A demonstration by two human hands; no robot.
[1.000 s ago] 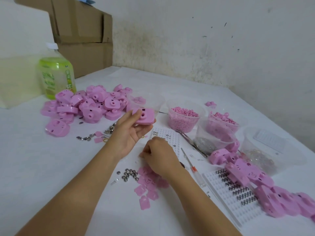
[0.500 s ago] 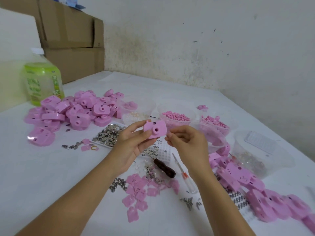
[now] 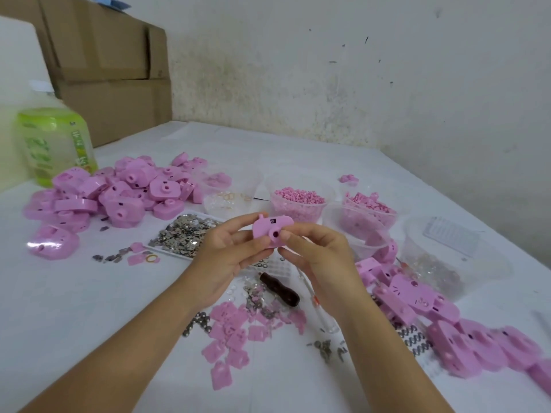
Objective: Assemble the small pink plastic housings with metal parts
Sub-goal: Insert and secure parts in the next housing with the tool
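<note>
The white counter (image 3: 74, 308) carries cardboard boxes (image 3: 113, 84) and a green bottle (image 3: 50, 144) at the far left. A pile (image 3: 119, 192) of pink housings lies near the bottle, and a row (image 3: 447, 317) runs along the right. Between them stand tubs (image 3: 298, 201) and a tray (image 3: 185, 234) of metal parts. Above the counter's middle, the left hand (image 3: 226, 257) and right hand (image 3: 319, 257) both pinch one housing (image 3: 272, 231).

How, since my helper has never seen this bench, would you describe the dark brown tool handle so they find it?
On the white table, look below the left hand and right hand. There the dark brown rounded tool handle lies among flat pink plastic tabs and small metal pieces, the only dark thing.
</note>
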